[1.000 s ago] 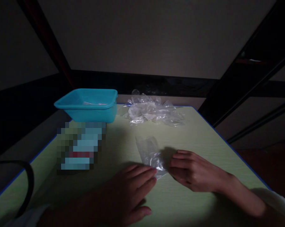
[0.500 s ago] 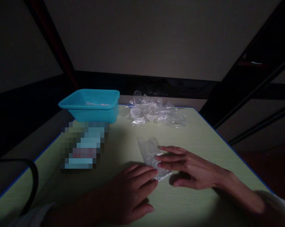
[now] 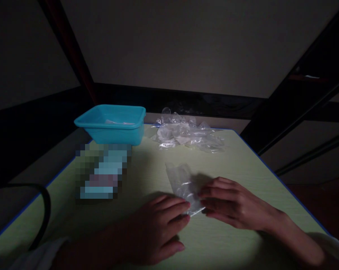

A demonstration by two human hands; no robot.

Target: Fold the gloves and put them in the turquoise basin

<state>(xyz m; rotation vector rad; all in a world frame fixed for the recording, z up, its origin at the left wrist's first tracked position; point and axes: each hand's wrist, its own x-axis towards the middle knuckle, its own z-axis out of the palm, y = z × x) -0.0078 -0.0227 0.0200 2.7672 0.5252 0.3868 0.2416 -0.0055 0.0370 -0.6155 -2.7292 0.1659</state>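
Note:
A thin, clear plastic piece (image 3: 182,180), which looks like a folded bag or disposable glove, lies flat on the table in front of me. My left hand (image 3: 166,228) rests at its lower left edge, fingers stretched out and lying flat, with the fingertips on the plastic. At the lower right corner is my right hand (image 3: 231,204), its fingers bent and drawn together with the thumb at the plastic's edge. The right fingertips partly hide that corner.
A blue plastic basin (image 3: 113,135) with something pale inside stands at the back left. Crumpled clear plastic (image 3: 186,133) is heaped at the back. A pixelated flat object (image 3: 104,174) lies at left, near a dark strap (image 3: 45,210). The pale table (image 3: 242,165) has blue edging.
My right hand has slid back to the right off the plastic's middle, and its spread fingers have curled together at the edge. My left hand stays on the plastic. The view has shifted slightly.

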